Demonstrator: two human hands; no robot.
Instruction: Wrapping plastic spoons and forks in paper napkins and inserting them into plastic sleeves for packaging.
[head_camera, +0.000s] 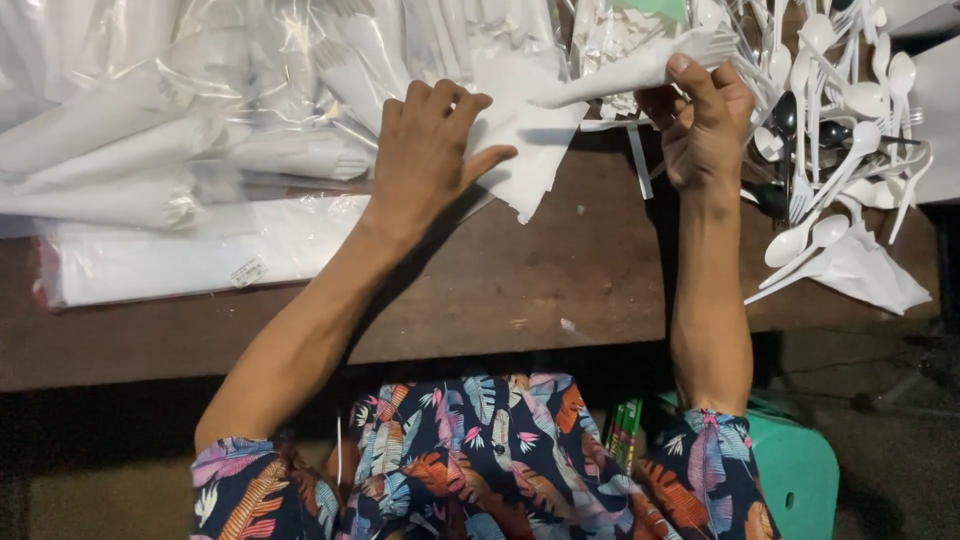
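My left hand (425, 150) presses down on a white paper napkin (530, 140) that lies on the brown wooden table (560, 270), fingers curled over its left part. My right hand (705, 115) pinches the napkin's upper right end, which is rolled around a white plastic fork (712, 45) whose tines stick out past my thumb. The napkin stretches between both hands.
A pile of white plastic spoons and forks (840, 130) lies at the right, with a loose napkin (880, 275) under it. Clear plastic bags of wrapped cutlery and napkins (180, 130) fill the left and back. A green stool (800, 470) stands below the table edge.
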